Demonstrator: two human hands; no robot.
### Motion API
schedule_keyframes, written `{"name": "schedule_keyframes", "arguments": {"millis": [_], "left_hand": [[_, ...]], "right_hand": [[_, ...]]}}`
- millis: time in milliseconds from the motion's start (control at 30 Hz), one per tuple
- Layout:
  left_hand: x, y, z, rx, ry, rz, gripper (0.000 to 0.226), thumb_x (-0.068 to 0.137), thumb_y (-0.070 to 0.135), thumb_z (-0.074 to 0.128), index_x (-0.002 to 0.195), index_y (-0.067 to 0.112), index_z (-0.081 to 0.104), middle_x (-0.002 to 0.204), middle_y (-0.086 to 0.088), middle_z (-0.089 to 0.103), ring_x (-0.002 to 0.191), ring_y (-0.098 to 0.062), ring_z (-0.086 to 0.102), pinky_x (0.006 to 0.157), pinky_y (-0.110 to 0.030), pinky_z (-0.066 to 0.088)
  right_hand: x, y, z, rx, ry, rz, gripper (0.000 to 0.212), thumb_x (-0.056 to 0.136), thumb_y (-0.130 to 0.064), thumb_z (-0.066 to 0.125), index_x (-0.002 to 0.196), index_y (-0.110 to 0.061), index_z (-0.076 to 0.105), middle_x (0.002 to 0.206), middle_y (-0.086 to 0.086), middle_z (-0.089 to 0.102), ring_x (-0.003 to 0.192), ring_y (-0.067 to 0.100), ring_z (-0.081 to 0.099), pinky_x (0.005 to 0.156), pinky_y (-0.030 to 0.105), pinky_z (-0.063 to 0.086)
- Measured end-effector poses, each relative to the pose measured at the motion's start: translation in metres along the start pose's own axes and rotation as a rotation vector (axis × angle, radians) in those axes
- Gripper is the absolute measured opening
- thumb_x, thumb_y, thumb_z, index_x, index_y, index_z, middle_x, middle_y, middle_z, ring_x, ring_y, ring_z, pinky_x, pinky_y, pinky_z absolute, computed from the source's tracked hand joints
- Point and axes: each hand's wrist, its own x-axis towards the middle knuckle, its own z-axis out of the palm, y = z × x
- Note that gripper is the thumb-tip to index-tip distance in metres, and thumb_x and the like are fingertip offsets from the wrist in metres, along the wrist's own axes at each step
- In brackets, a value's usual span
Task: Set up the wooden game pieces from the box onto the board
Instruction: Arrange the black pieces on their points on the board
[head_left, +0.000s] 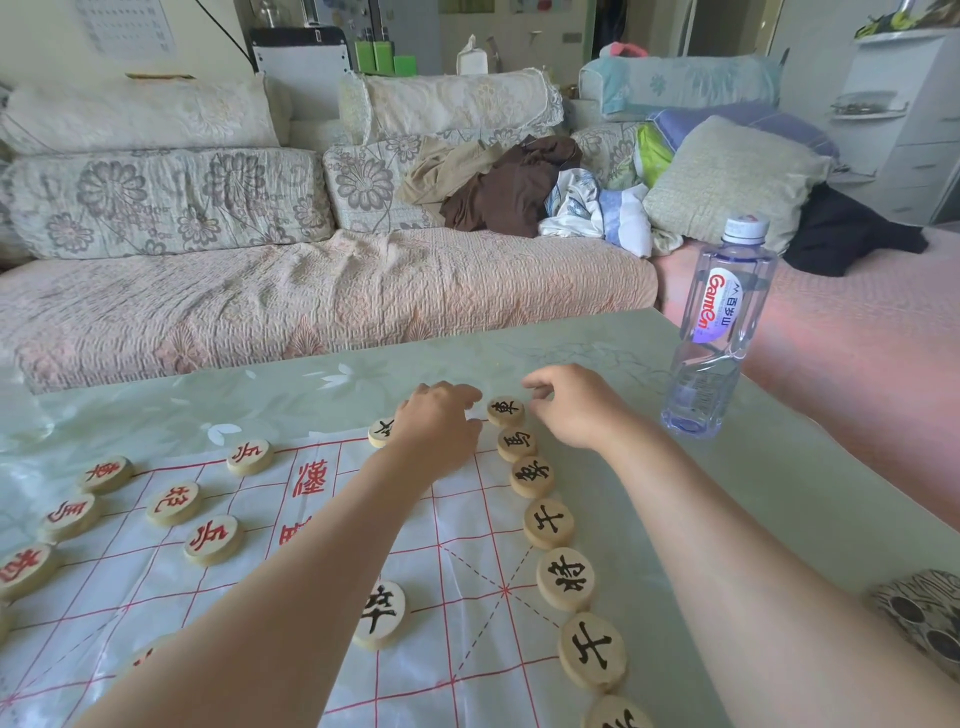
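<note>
Board (457, 649) — water bottle (722, 332) nearby

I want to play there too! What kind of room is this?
Probably a living room at home: a long sofa with flowered cushions, clothes heaped on it, and a table with the game board.

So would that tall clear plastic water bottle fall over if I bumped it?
Probably: the tall clear plastic water bottle is narrow and upright, so it likely tips easily. It stands near the edge of the glossy pale green table, so it might slide or fall off.
</note>
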Motion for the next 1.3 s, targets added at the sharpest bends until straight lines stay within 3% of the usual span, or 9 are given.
{"name": "schedule_keyframes", "arguments": {"millis": [267,333,433,567,700,900,1033,1200,1300], "left_hand": [[0.023,-0.001,0.007,0.055,-0.082,0.026,0.046,0.092,0.035,0.058,0.137,0.033,0.048,0.132,0.012,0.057,0.129,-0.019,0.037,0.104,-0.035,0.034],[0.025,-0.001,0.01,0.047,-0.071,0.025,0.043,0.091,0.035,0.06,0.133,0.034,0.053,0.131,0.011,0.058,0.129,-0.019,0.037,0.103,-0.035,0.035],[0.025,-0.003,0.013,0.009,-0.037,0.032,0.038,0.087,0.035,0.066,0.125,0.034,0.06,0.125,0.01,0.062,0.125,-0.018,0.041,0.102,-0.036,0.038],[0.024,-0.005,0.015,0.011,0.019,0.034,0.031,0.084,0.039,0.068,0.115,0.034,0.063,0.118,0.01,0.064,0.12,-0.018,0.043,0.099,-0.035,0.038],[0.022,-0.004,0.017,0.024,0.005,0.051,0.044,0.087,0.046,0.063,0.128,0.033,0.057,0.12,0.01,0.062,0.121,-0.018,0.042,0.101,-0.035,0.036],[0.022,-0.004,0.017,-0.011,-0.006,0.044,0.043,0.086,0.052,0.061,0.125,0.033,0.06,0.118,0.011,0.063,0.121,-0.018,0.041,0.101,-0.037,0.037],[0.018,-0.007,0.009,-0.022,0.019,0.043,0.044,0.09,0.041,0.061,0.132,0.03,0.054,0.12,0.011,0.062,0.119,-0.019,0.044,0.101,-0.037,0.038],[0.006,-0.027,-0.016,-0.109,0.109,-0.004,0.034,0.09,0.028,0.059,0.123,0.029,0.059,0.109,0.01,0.066,0.108,-0.02,0.053,0.096,-0.04,0.044],[-0.01,-0.04,-0.029,-0.101,0.078,-0.019,0.03,0.089,0.019,0.057,0.118,0.029,0.063,0.105,0.01,0.066,0.103,-0.019,0.057,0.091,-0.037,0.048]], "right_hand": [[0.017,0.002,0.008,0.021,-0.065,0.035,0.047,0.085,-0.045,0.075,0.122,-0.018,0.069,0.116,-0.001,0.07,0.109,0.021,0.064,0.096,0.033,0.048],[0.018,0.003,0.009,0.047,-0.092,0.018,0.047,0.083,-0.047,0.076,0.122,-0.022,0.07,0.109,-0.005,0.068,0.103,0.018,0.063,0.09,0.03,0.047],[0.021,0.005,0.009,0.044,-0.106,0.006,0.049,0.083,-0.048,0.076,0.126,-0.027,0.067,0.112,-0.006,0.067,0.106,0.016,0.062,0.093,0.031,0.046],[0.024,0.011,0.011,0.04,-0.112,-0.017,0.045,0.087,-0.04,0.074,0.13,-0.027,0.065,0.119,-0.007,0.067,0.111,0.015,0.061,0.096,0.029,0.044],[0.024,0.012,0.013,0.043,-0.104,-0.029,0.042,0.087,-0.039,0.074,0.127,-0.028,0.067,0.116,-0.008,0.069,0.108,0.014,0.062,0.096,0.03,0.046],[0.025,0.012,0.013,0.044,-0.102,-0.035,0.039,0.088,-0.033,0.074,0.126,-0.025,0.068,0.113,-0.008,0.069,0.105,0.014,0.062,0.089,0.027,0.044],[0.024,0.008,0.003,0.079,-0.086,-0.007,0.051,0.091,-0.023,0.071,0.14,-0.019,0.056,0.114,-0.007,0.064,0.103,0.012,0.057,0.087,0.023,0.038],[0.015,-0.028,-0.003,0.021,-0.04,-0.108,0.041,0.092,-0.016,0.067,0.132,-0.023,0.063,0.116,-0.007,0.067,0.106,0.013,0.059,0.087,0.021,0.037],[0.002,-0.061,0.002,-0.035,-0.12,-0.184,0.04,0.089,-0.015,0.068,0.127,-0.028,0.066,0.112,-0.01,0.068,0.103,0.012,0.061,0.085,0.023,0.042]]}}
